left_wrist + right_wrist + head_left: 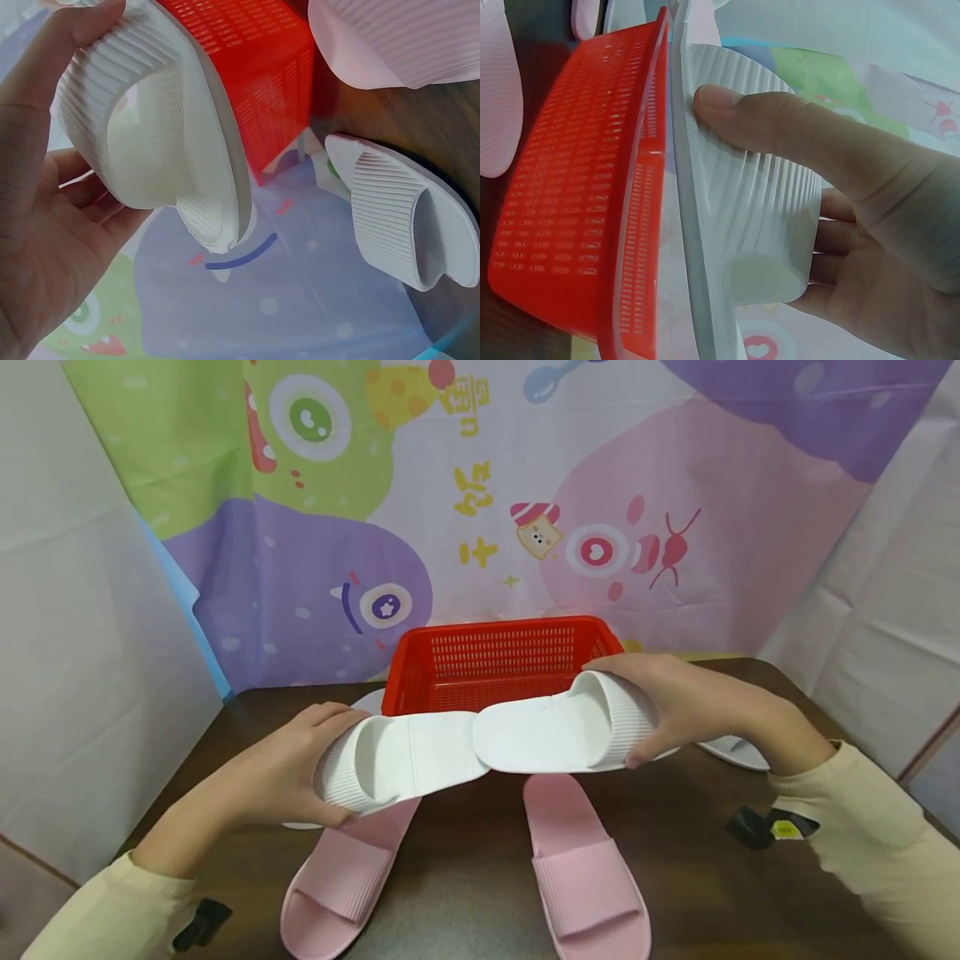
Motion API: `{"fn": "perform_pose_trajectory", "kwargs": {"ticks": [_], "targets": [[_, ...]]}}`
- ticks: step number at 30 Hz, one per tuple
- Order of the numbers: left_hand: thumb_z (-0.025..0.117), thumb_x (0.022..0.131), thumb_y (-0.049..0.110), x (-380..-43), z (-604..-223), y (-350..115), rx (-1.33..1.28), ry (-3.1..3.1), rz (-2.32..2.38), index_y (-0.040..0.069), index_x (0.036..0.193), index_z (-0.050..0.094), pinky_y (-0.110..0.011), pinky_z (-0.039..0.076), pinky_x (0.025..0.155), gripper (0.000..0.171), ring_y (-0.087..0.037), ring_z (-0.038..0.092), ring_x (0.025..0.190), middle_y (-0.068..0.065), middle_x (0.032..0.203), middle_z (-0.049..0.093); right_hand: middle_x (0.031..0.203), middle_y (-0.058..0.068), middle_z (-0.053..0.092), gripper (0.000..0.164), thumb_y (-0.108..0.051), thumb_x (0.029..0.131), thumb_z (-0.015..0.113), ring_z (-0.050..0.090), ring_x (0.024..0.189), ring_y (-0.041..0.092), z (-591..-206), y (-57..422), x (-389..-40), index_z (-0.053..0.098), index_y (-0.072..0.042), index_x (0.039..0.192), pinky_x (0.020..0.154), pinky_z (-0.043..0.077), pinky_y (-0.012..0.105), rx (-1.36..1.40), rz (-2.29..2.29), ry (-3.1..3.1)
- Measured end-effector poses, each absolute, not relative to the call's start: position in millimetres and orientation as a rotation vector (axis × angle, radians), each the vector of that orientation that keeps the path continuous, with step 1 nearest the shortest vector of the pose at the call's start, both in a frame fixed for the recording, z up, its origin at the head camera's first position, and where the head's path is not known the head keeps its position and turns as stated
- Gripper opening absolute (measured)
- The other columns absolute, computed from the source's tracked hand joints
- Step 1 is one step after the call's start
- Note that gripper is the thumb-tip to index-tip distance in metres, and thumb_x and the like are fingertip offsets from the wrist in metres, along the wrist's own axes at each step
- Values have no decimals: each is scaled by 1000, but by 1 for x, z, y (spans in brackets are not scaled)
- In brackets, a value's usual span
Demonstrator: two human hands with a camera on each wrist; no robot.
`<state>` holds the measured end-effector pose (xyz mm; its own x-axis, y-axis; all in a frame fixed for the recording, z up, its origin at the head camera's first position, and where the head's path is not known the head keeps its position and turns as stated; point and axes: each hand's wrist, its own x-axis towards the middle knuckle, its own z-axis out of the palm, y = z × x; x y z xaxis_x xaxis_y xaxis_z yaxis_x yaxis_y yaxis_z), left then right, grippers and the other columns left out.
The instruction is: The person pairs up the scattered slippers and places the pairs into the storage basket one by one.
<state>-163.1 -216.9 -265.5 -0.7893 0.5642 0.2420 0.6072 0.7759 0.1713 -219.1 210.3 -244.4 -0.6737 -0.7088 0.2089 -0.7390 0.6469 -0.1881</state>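
Observation:
My left hand [288,768] grips a white slipper [438,747] round its ribbed strap, thumb and fingers curled about it. A second white slipper [525,733] is held the same way in my right hand [693,700]; in the right wrist view the thumb [739,112] presses on the strap's ribs. Both slippers are up above the table, their heel ends touching or overlapping in the middle. Below them lie two pink slippers, a left one [348,872] and a right one [588,881], set apart with their toe ends towards me.
A red perforated basket [408,672] stands at the back, just behind the held slippers. Another pale slipper [386,210] lies on the dark table [465,877] left of it, and one more [738,752] sits partly hidden by my right forearm. A cartoon-printed curtain [480,593] hangs behind.

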Motion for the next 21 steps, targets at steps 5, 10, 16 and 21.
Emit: {"fn": "perform_pose_trajectory", "kwargs": {"ticks": [5, 10, 16, 21], "targets": [[88, 55, 30, -164, -266, -216, -944, -2778, -338, 6, 130, 53, -38, 55, 82, 87, -22, 51, 111, -10, 127, 55, 120, 5, 62, 91, -29, 56, 91, 56, 100, 17, -245, 210, -220, 50, -5, 133, 80, 54, 35, 1209, 389, -2751], [88, 55, 31, -165, -266, -214, -948, -2783, -336, 6, 130, 53, -38, 55, 81, 86, -22, 52, 109, -9, 126, 55, 121, 5, 61, 92, -30, 55, 92, 55, 101, 17, -245, 209, -220, 49, -6, 133, 80, 54, 35, 1217, 395, -2756], [88, 55, 32, -165, -266, -213, -946, -2784, -331, 6, 129, 53, -37, 55, 81, 86, -21, 52, 109, -9, 126, 55, 121, 5, 61, 93, -31, 55, 92, 55, 102, 18, -245, 207, -219, 49, -6, 134, 80, 54, 35, 1218, 404, -2759], [88, 54, 31, -164, -265, -212, -940, -2795, -332, 6, 129, 53, -38, 55, 81, 87, -23, 52, 110, -10, 127, 54, 121, 5, 61, 93, -30, 55, 92, 55, 102, 18, -245, 207, -220, 49, -6, 134, 81, 54, 35, 1212, 405, -2765]]}}
